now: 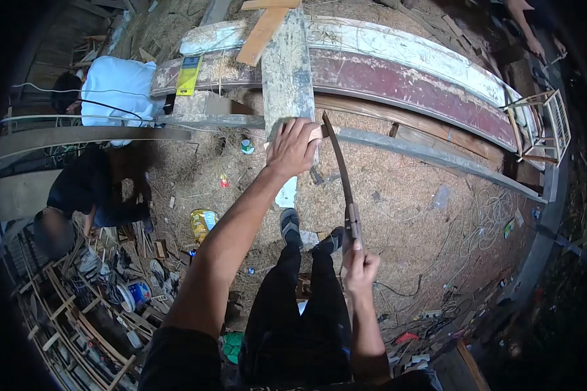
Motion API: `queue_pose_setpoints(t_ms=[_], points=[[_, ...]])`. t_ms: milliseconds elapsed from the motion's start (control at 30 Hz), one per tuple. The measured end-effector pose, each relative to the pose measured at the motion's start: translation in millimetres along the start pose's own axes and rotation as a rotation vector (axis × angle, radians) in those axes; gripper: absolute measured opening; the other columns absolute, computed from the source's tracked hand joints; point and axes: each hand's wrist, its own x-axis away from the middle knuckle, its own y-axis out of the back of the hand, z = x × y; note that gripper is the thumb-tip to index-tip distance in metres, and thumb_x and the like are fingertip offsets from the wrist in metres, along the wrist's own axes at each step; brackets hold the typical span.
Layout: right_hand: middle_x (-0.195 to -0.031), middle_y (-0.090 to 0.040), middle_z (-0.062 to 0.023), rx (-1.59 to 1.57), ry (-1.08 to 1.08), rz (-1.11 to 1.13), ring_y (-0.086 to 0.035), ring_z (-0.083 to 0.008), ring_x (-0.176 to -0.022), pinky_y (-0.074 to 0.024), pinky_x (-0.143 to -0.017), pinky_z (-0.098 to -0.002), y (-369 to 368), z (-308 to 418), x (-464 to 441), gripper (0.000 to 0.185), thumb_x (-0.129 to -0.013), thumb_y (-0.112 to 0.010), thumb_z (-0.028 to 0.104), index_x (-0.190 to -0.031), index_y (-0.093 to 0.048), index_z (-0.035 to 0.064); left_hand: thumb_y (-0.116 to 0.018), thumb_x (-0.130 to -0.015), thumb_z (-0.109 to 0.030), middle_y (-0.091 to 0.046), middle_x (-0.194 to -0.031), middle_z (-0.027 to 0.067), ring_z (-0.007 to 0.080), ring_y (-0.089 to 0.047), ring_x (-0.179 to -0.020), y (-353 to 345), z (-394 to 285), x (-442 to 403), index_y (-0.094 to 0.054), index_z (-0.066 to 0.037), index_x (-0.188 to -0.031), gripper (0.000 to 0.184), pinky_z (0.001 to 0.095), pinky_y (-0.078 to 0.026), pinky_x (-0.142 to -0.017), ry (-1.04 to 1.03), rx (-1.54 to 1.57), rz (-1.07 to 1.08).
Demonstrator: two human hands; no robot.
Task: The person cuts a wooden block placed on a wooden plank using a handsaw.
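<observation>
My right hand (361, 270) is closed around the handle of a handsaw (341, 166), whose long, narrow dark blade points up and away from me. The blade's far part lies against the end of a small piece of wood (317, 133). My left hand (292, 146) is wrapped over that piece, pressing it onto a whitish, paint-worn plank (284, 72). Most of the piece is hidden under my fingers. Whether the blade has cut into the wood, I cannot tell.
A long maroon and white beam (398, 75) runs behind the plank, with a loose board (262, 36) and a yellow packet (188, 75) near it. Two people crouch at the left; another person's hand (536, 47) shows top right. Wood scraps and a bucket (137, 293) lie lower left.
</observation>
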Motion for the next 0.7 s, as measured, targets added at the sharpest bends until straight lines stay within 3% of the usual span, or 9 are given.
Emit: queue_pose_setpoints(t_ms=[133, 200, 333, 367, 467, 500, 700], points=[[-0.052, -0.042, 0.0056, -0.079, -0.044, 0.136, -0.035, -0.0045, -0.048, -0.0238, -0.043, -0.028, 39.3, 6.3, -21.0, 0.054, -0.102, -0.055, 0.03, -0.053, -0.045, 0.0075, -0.069, -0.081, -0.016, -0.059, -0.113, 0.0098, 0.0298, -0.053, -0.11, 1.1, -2.4, 3.3, -0.059, -0.007, -0.115, 0.036, 0.0434, -0.037, -0.097, -0.02, 0.02, -0.016], [-0.052, -0.041, 0.0057, 0.069, -0.031, 0.139, -0.035, -0.0051, -0.048, -0.0241, -0.044, -0.0285, 44.7, 8.2, -12.2, 0.053, -0.103, -0.054, 0.03, -0.055, -0.045, 0.0078, -0.069, -0.081, -0.014, -0.059, -0.113, 0.0096, 0.0298, -0.053, -0.11, 5.6, -3.4, 1.1, -0.059, -0.007, -0.114, 0.034, 0.0427, -0.038, -0.096, -0.056, 0.038, 0.017], [-0.059, -0.047, 0.0019, 0.011, -0.138, 0.153, -0.042, -0.0074, -0.056, -0.0297, -0.049, -0.0286, 9.7, 6.2, 11.6, 0.051, -0.104, -0.05, 0.035, -0.063, -0.051, 0.0038, -0.063, -0.085, -0.018, -0.055, -0.115, 0.0089, 0.0298, -0.049, -0.115, 10.6, -8.6, -3.4, -0.055, -0.01, -0.11, 0.027, 0.0479, -0.032, -0.102, -0.007, 0.058, 0.027], [-0.058, -0.046, 0.0018, -0.015, -0.151, 0.142, -0.042, -0.0077, -0.055, -0.0299, -0.049, -0.0286, 2.8, -1.0, 14.6, 0.052, -0.104, -0.049, 0.036, -0.063, -0.05, 0.0036, -0.06, -0.088, -0.019, -0.053, -0.123, 0.0127, 0.0324, -0.044, -0.126, -1.7, -7.5, -4.4, -0.054, -0.008, -0.114, 0.029, 0.051, -0.026, -0.108, 0.104, -0.015, -0.082], [-0.055, -0.044, 0.0034, -0.042, -0.165, 0.046, -0.038, -0.0066, -0.051, -0.0279, -0.047, -0.0284, -9.4, -10.1, 21.7, 0.054, -0.104, -0.05, 0.035, -0.059, -0.049, 0.0048, -0.056, -0.091, -0.021, -0.045, -0.137, 0.0184, 0.0351, -0.033, -0.139, -26.2, -18.5, -31.3, -0.05, -0.003, -0.126, 0.039, 0.0524, -0.02, -0.114, 0.588, -0.147, -0.479], [-0.054, -0.043, 0.0038, -0.025, -0.172, 0.007, -0.037, -0.0061, -0.05, -0.0269, -0.046, -0.0281, -11.5, 1.4, 24.8, 0.054, -0.103, -0.051, 0.034, -0.058, -0.048, 0.0052, -0.053, -0.093, -0.025, -0.034, -0.151, 0.0223, 0.0366, -0.025, -0.145, -26.4, -21.7, -38.1, -0.039, 0.002, -0.14, 0.057, 0.0547, -0.017, -0.116, 0.749, -0.114, -0.355], [-0.054, -0.043, 0.0045, 0.025, -0.15, -0.089, -0.033, -0.0042, -0.047, -0.0226, -0.043, -0.0262, -15.7, 14.7, 26.8, 0.053, -0.104, -0.053, 0.031, -0.056, -0.047, 0.0075, -0.046, -0.096, -0.031, -0.022, -0.159, 0.0237, 0.0389, -0.018, -0.148, -28.1, -27.2, -43.9, -0.029, 0.001, -0.15, 0.065, 0.0587, -0.016, -0.116, 0.764, -0.346, -0.115]])
